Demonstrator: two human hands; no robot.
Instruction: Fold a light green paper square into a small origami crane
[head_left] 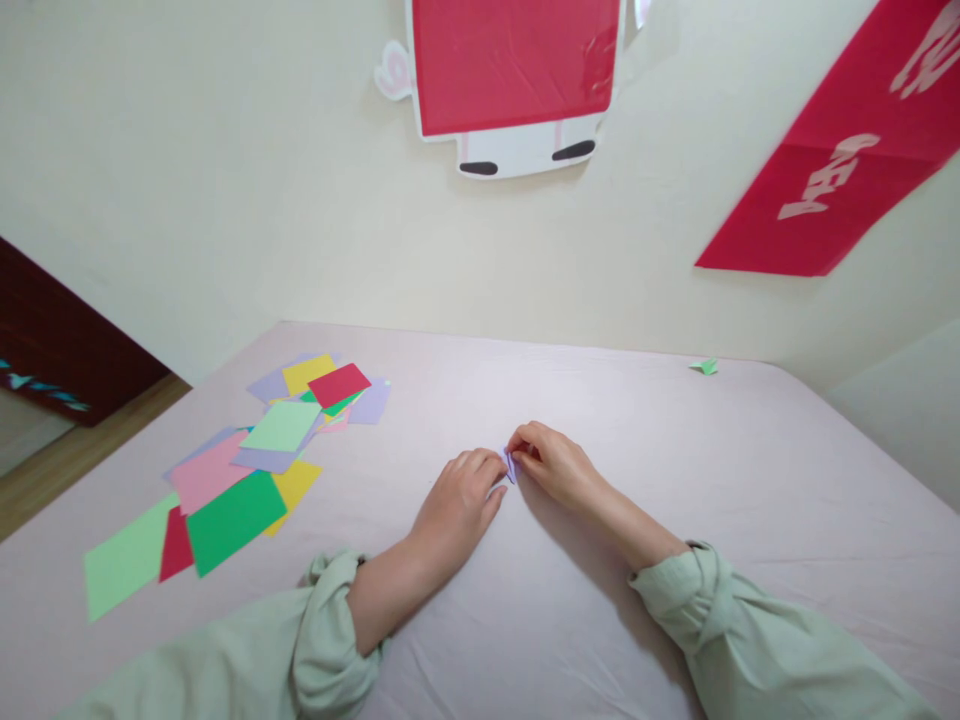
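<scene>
A small lilac folded paper piece [510, 464] rests on the pale pink sheet [600, 560], pinched between both hands. My left hand [457, 500] lies knuckles up with its fingertips curled against the paper's left side. My right hand [551, 462] is closed on the paper's right side, thumb and fingers pressed together. Most of the paper is hidden by the fingers. Both forearms come in from the bottom in rolled-up pale green sleeves.
Several loose coloured paper squares [247, 470] in green, red, yellow, pink and lilac lie scattered on the left. A small green folded paper [705, 367] sits at the far right by the wall. Red banners hang on the cream wall behind.
</scene>
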